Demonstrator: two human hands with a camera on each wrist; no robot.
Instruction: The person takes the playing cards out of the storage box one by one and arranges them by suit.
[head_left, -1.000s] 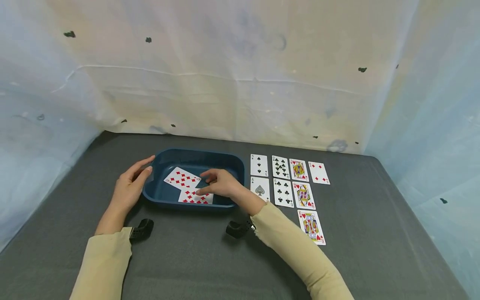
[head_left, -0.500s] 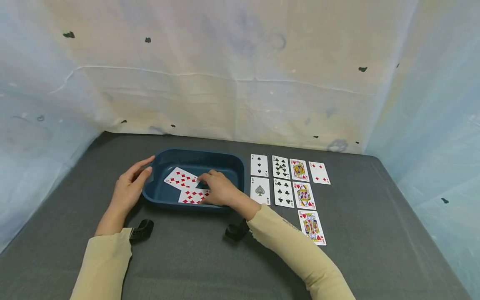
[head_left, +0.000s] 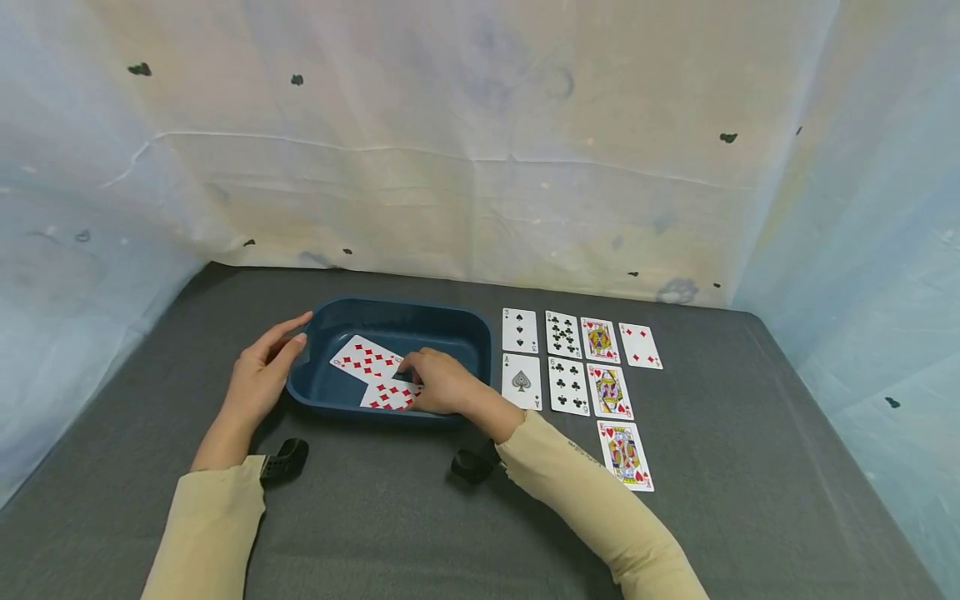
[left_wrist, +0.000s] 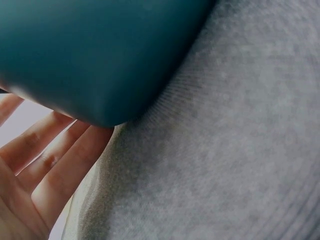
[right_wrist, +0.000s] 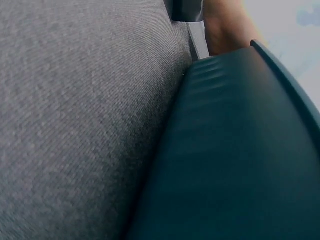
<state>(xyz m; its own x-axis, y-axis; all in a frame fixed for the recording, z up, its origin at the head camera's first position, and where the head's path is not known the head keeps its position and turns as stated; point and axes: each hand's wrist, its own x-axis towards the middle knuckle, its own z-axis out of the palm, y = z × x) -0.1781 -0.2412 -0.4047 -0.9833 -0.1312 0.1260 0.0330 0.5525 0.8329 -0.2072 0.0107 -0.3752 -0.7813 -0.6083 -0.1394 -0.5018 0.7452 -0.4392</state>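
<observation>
A dark blue tray [head_left: 397,310] stands on the grey cloth, with two face-up diamond playing cards inside. The upper diamond card [head_left: 364,357] lies slanted and partly overlaps the lower diamond card [head_left: 388,395]. My right hand [head_left: 447,383] reaches into the tray over the right end of the lower card. Its bent fingers and thumb grip that card across its long edges; the card's right end is hidden. At the tray's left end, my left hand [head_left: 260,371] rests against the outer wall. In the left wrist view its fingers [left_wrist: 65,170] lie fairly straight against the tray.
Right of the tray, face-up cards stand in columns: spades such as the ace [head_left: 521,382], clubs [head_left: 568,386], hearts with a king [head_left: 626,455], and one diamond card [head_left: 641,346]. Black wrist cameras [head_left: 285,460] jut from both cuffs. A pale patterned sheet [head_left: 480,183] hangs behind.
My right hand has lowered over the lower diamond card, its fingers going from above it to its edges. That card has shifted very slightly right. The left hand stays put.
</observation>
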